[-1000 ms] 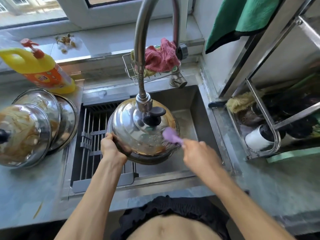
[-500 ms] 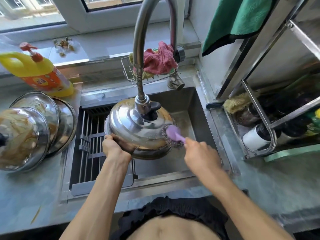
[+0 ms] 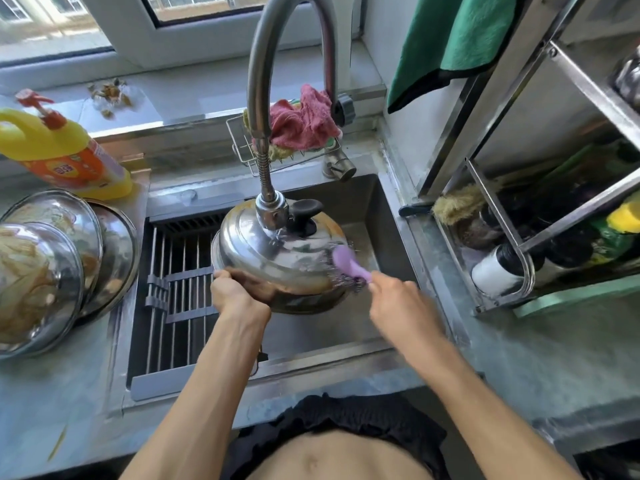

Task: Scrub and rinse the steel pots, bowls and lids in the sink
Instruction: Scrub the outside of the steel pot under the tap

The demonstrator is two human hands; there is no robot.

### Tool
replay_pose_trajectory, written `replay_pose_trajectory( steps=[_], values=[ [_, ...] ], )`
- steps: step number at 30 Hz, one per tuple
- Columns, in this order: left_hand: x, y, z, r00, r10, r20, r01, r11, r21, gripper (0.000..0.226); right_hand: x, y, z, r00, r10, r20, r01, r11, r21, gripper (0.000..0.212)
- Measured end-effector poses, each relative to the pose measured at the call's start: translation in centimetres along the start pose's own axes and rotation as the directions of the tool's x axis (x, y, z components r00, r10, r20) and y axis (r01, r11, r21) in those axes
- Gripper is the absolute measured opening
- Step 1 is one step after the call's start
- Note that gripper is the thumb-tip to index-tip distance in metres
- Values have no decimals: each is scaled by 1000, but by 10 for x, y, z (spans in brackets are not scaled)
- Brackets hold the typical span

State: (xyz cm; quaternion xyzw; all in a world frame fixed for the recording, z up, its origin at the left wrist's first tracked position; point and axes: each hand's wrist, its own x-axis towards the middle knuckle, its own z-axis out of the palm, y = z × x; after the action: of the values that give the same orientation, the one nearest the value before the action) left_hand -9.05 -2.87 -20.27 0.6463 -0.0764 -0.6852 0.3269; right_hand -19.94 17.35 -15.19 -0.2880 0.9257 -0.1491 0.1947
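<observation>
A person's left hand (image 3: 239, 294) grips the near rim of a domed, polished steel lid (image 3: 277, 254) with a black mushroom-shaped knob (image 3: 304, 211), held tilted over the sink (image 3: 384, 209) directly under the nozzle of a curved chrome faucet (image 3: 273, 209). The right hand (image 3: 398, 306), fingers curled, holds the lilac plastic handle of a wire scrubbing brush (image 3: 346, 265) pressed against the lid's right edge. Stacked greasy steel lids (image 3: 45, 258) rest on the grey counter at left, beside a yellow detergent bottle (image 3: 62, 150).

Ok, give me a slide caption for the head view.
Left hand holds a lid under the tap; right hand scrubs it with a brush.
</observation>
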Motion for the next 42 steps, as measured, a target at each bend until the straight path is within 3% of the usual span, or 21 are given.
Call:
replay_pose_trajectory(
  steps=[2, 5, 6, 9, 10, 14, 18, 21, 22, 25, 26, 30, 33, 34, 38, 42],
  values=[
    [0, 0, 1, 999, 17, 27, -17, 1000, 7, 33, -3, 2, 5, 1000, 0, -17, 0, 999, -32, 30],
    [-4, 1, 6, 999, 45, -10, -45, 998, 54, 33, -24, -25, 17, 967, -241, 79, 243, 970, -12, 29],
    [-2, 3, 4, 999, 47, -20, -46, 998, 51, 34, -20, -19, 16, 972, -226, 71, 227, 974, -6, 29],
    [5, 10, -3, 999, 6, 46, -6, 1000, 16, 35, 5, 9, 7, 999, 25, 38, -25, 1000, 10, 29],
    [7, 10, -3, 999, 20, 47, -20, 1000, 5, 34, 3, 7, 7, 999, 7, 37, -7, 1000, -3, 29],
    [-8, 1, 10, 989, 108, 105, -120, 987, 107, 38, -19, -40, 13, 944, -321, 79, 318, 947, 43, 31],
    [-18, -15, 4, 981, 144, 127, -174, 946, 273, 42, 9, -28, 11, 989, -148, -12, 149, 988, 52, 26],
    [-22, -20, 2, 962, 225, 154, -266, 900, 345, 43, -4, -42, 13, 946, -324, 25, 322, 944, 64, 31],
    [-22, -20, 1, 955, 244, 169, -290, 889, 355, 44, 0, -41, 11, 947, -321, 28, 319, 946, 54, 31],
    [-21, -20, -3, 925, 295, 238, -372, 830, 417, 60, 30, -23, 5, 996, -92, -21, 94, 991, 93, 25],
    [-21, -20, -3, 917, 310, 250, -394, 797, 459, 66, 31, -22, 7, 996, -83, -36, 86, 992, 93, 24],
    [-12, -16, -6, 932, 292, 215, -362, 777, 515, 55, 17, -38, 17, 964, -266, 24, 262, 960, 100, 23],
    [-7, -14, -16, 922, 295, 250, -386, 750, 538, 55, 52, -16, 13, 999, -50, -10, 51, 989, 137, 21],
    [-5, -14, -18, 918, 306, 250, -395, 736, 550, 55, 55, -15, 12, 999, -41, -11, 42, 993, 115, 22],
    [1, -5, -19, 913, 314, 259, -407, 696, 592, 55, 35, -38, 16, 945, -319, 64, 319, 948, 14, 23],
    [9, -5, -21, 853, 351, 386, -522, 572, 633, 57, 77, -27, 0, 994, -104, 22, 106, 993, -59, 23]
  ],
)
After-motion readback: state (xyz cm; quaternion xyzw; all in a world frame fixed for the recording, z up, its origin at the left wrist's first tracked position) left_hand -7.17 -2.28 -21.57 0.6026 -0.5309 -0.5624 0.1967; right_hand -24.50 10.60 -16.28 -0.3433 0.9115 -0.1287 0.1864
